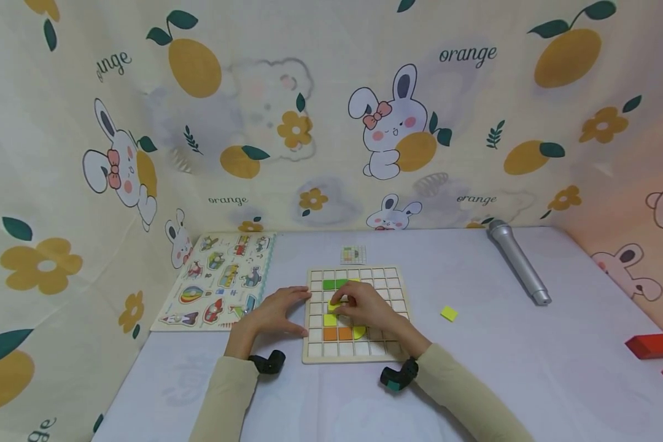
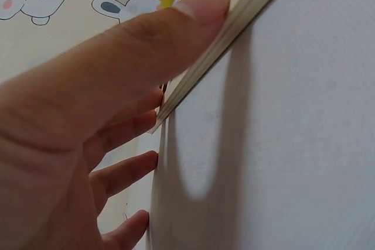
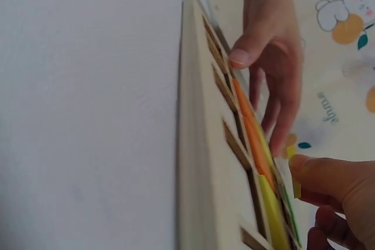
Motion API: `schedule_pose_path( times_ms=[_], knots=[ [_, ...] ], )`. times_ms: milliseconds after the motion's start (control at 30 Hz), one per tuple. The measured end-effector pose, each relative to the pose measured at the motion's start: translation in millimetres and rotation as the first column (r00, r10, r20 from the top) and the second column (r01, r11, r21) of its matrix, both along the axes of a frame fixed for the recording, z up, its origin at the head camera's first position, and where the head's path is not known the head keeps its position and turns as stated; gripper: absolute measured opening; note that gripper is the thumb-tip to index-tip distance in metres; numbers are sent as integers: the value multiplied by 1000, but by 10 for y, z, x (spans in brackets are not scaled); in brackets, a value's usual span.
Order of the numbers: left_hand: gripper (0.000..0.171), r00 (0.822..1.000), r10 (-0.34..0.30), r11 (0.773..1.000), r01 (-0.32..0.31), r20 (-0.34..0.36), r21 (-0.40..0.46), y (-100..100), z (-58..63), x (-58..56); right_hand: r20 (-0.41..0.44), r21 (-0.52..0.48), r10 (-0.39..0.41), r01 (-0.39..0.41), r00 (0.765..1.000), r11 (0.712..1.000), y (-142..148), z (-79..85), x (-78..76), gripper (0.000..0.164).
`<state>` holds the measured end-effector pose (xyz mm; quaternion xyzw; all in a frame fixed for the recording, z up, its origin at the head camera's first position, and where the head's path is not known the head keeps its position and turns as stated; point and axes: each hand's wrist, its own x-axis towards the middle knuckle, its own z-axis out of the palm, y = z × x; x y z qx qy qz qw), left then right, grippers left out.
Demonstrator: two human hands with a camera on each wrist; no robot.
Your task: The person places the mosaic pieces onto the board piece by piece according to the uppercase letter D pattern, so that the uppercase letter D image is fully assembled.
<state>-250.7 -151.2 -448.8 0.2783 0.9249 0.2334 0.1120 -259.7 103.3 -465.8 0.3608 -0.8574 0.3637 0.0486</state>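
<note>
A wooden grid board point(image 1: 317, 356) lies on the white table with green, yellow and orange tiles in some of its squares. My right hand point(image 1: 367, 305) pinches a small yellow tile point(image 3: 297, 188) between thumb and fingertips, close over the left part of the grid. Below it in the head view, a yellow square tile point(image 1: 329, 320) sits above two orange tiles point(image 1: 337, 334), with a rounded yellow piece point(image 1: 359, 333) beside them. At the board's left edge, my left hand point(image 1: 276, 312) rests with fingers spread and its thumb point(image 2: 202, 7) at the rim.
Right of the board lies a loose yellow tile point(image 1: 449, 314). A small pattern card point(image 1: 353, 255) is behind the board, and a picture puzzle board point(image 1: 215, 282) lies to the left. A silver microphone point(image 1: 519, 263) and red blocks point(image 1: 654, 346) are on the right.
</note>
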Motion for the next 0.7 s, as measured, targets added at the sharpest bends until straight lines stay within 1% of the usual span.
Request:
schedule_pose_path(
  times_ms=[200, 400, 700],
  knots=[
    [82, 1000, -9, 1000, 9, -8, 2, -6, 2, -13, 1, 14, -39, 39, 999, 999, -71, -54, -40, 12],
    [82, 1000, -1, 1000, 1, -2, -13, -8, -4, -9, 5, 31, -38, 38, 999, 999, -91, -73, -43, 5],
    [82, 1000, -5, 1000, 4, -4, -12, -6, -6, -9, 12, 59, -41, 41, 999, 997, -74, -91, -35, 5]
  ],
)
